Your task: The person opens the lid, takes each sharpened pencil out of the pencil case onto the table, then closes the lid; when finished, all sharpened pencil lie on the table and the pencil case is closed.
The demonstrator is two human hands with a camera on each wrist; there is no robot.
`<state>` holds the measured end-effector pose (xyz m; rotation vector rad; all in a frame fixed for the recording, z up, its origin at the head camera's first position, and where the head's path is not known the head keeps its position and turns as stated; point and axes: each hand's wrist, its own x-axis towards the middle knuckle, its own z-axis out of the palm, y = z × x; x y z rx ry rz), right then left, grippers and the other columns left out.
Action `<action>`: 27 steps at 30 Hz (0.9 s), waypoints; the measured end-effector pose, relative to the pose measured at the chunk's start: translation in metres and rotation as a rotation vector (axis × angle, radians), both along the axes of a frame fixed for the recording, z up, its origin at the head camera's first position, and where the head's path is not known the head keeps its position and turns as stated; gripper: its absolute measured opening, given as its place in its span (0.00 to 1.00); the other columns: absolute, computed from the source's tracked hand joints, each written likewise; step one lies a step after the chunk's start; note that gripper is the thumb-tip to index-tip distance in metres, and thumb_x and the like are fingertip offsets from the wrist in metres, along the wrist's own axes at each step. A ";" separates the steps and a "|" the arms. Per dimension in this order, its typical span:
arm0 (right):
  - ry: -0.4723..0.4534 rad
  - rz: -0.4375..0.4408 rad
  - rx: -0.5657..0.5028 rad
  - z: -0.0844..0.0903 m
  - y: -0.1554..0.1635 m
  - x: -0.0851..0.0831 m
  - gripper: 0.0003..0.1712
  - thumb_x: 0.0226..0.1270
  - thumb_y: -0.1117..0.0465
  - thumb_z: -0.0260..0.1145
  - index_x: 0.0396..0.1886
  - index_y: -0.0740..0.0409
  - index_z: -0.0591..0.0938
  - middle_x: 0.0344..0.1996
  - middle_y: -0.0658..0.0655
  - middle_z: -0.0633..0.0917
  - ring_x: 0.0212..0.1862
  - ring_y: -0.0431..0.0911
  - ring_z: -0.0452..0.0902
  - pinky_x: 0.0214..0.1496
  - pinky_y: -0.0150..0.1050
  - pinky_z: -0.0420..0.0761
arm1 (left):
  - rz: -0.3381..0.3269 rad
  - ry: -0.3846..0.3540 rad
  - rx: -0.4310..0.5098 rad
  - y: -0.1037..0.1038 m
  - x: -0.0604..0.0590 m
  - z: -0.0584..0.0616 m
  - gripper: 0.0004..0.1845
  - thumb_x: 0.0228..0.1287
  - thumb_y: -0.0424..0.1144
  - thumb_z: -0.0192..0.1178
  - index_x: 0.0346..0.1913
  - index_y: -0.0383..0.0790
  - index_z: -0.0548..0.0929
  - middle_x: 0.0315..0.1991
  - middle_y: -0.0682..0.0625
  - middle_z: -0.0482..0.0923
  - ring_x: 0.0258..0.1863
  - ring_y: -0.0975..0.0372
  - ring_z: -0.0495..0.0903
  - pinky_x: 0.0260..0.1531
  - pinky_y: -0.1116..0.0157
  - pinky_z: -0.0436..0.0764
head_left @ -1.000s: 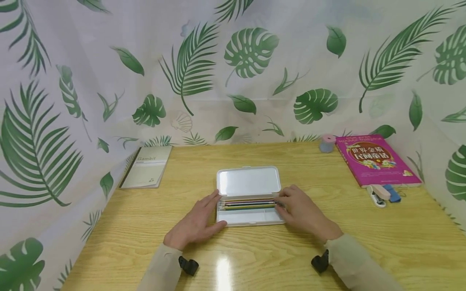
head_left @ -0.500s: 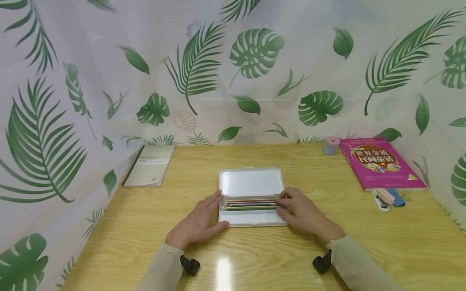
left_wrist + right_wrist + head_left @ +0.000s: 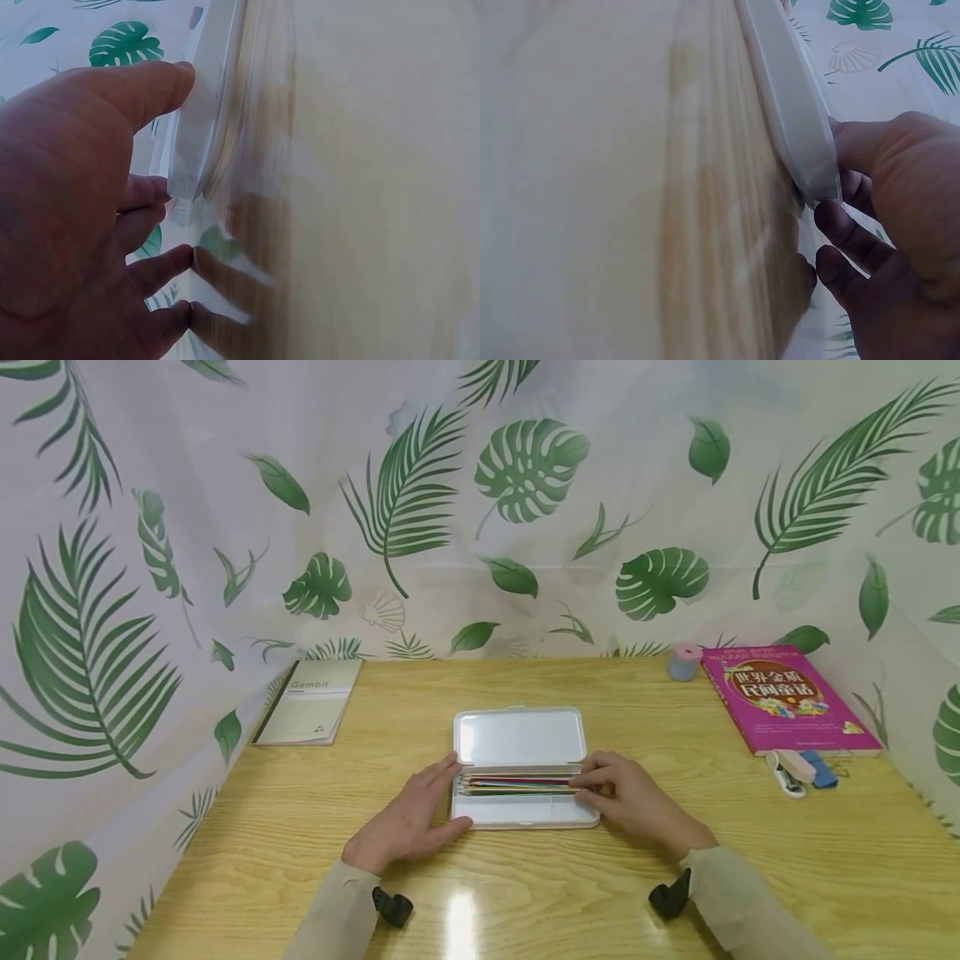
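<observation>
Small study or desk nook, pale wood tabletop [image 3: 675, 877], leaf-print curtain [image 3: 150, 527] hung close around three sides, grey Gambit notebook [image 3: 309, 713] at the far left, magenta storybook [image 3: 787, 697] at the far right, open pencil case [image 3: 521, 739] with coloured pencils [image 3: 517, 783], stapler [image 3: 787, 770] beside the book

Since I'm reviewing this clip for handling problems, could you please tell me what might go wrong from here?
The open pencil case is braced only by the left hand at its end, so it may slide on the glossy table. The right hand fingering the coloured pencils could flick some out. The flat lid might get knocked.
</observation>
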<state>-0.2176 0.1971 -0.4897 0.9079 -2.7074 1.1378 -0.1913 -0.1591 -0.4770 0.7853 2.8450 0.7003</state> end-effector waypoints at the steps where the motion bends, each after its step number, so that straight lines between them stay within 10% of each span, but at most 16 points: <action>1: -0.018 0.000 -0.011 0.000 0.000 0.000 0.09 0.64 0.66 0.71 0.44 0.55 0.90 0.38 0.48 0.80 0.34 0.45 0.70 0.33 0.33 0.73 | -0.001 -0.001 0.000 0.000 0.000 0.000 0.44 0.70 0.58 0.57 0.79 0.39 0.54 0.80 0.48 0.46 0.76 0.51 0.52 0.73 0.51 0.56; 27: -0.021 -0.059 -0.151 -0.001 0.016 0.005 0.03 0.66 0.59 0.71 0.37 0.48 0.89 0.36 0.45 0.83 0.36 0.41 0.73 0.35 0.34 0.76 | 0.007 -0.008 0.001 0.001 0.001 0.002 0.43 0.70 0.58 0.58 0.79 0.40 0.54 0.80 0.48 0.47 0.76 0.51 0.52 0.73 0.51 0.58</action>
